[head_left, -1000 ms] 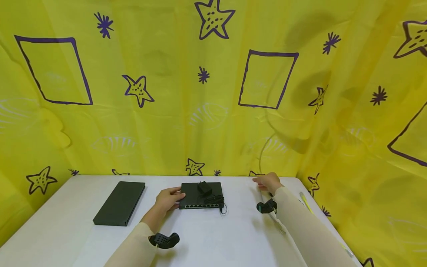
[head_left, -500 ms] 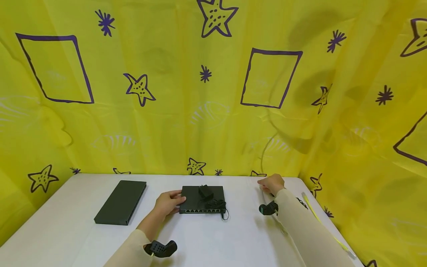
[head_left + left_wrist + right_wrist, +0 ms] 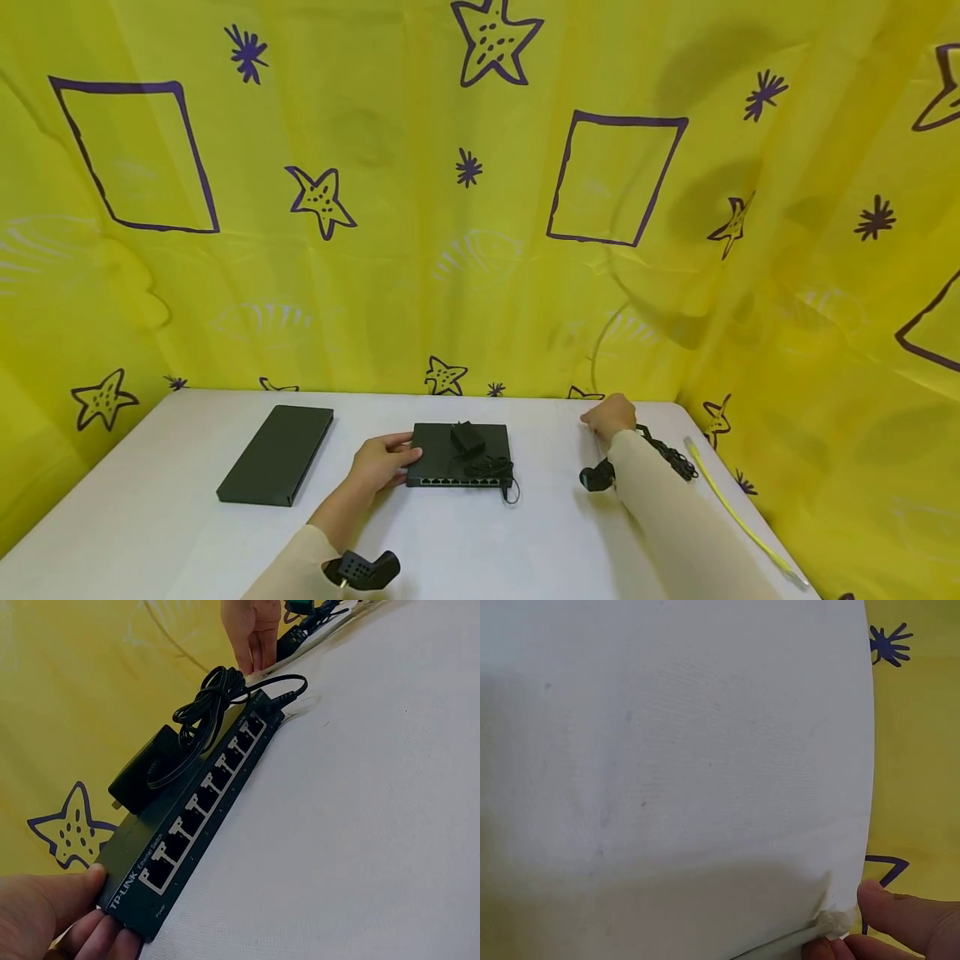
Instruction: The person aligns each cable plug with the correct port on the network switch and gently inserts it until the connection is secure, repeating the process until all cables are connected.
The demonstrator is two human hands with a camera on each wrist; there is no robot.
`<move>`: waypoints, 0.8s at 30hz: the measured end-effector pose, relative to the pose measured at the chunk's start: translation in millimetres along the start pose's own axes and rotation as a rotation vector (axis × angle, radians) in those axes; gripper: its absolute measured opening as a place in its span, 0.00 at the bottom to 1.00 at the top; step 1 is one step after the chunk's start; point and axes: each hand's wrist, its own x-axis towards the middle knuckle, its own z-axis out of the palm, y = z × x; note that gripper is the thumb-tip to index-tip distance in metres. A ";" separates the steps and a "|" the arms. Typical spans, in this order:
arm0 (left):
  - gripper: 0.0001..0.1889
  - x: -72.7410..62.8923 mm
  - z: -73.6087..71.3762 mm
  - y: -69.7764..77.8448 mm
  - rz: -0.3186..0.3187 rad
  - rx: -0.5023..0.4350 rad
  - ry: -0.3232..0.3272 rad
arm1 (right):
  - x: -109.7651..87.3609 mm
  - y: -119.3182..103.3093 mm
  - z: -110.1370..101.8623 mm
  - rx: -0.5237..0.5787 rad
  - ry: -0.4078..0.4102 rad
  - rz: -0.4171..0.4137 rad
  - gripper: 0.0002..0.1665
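Black network box on a white table, gripped by the left hand.
Thumb above and fingers below hold its left end; a power adapter and coiled cord lie on top. Farther right, the right hand is beside a pale cable; I cannot tell whether it grips.

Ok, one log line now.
left hand: grips black rectangular Ethernet switch | black boxy power adapter: atop switch | right hand: at thin pale cable, grip unclear
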 end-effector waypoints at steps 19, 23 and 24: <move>0.26 -0.7 2.8 2.5 -0.016 -0.002 0.030 | 2.7 4.4 13.8 -0.032 0.105 -0.068 0.16; 0.26 -1.4 2.2 1.9 -0.024 -0.002 0.033 | 2.7 4.1 14.8 -0.022 0.098 -0.059 0.16; 0.26 -1.5 2.0 1.6 -0.024 -0.001 0.032 | 2.6 3.9 14.8 -0.020 0.093 -0.054 0.16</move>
